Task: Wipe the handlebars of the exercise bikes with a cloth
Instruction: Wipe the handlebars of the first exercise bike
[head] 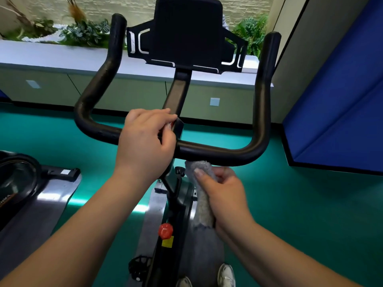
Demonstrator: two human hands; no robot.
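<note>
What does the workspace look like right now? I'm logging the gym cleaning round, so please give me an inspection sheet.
Surface: green floor, glossy with reflections.
Job's things: black handlebar; grey cloth just under its cross section.
Clutter: nothing seen.
Grippers: left hand grips the handlebar centre by the stem; right hand holds the cloth, thumb pressed on it.
Cables: nothing seen.
Surroundings: tablet holder, red knob, second machine at left, blue mat, plants behind a ledge.

A gym: an exercise bike (178,204) on green rubber flooring (290,204), a second machine (18,183) just beside it.
</note>
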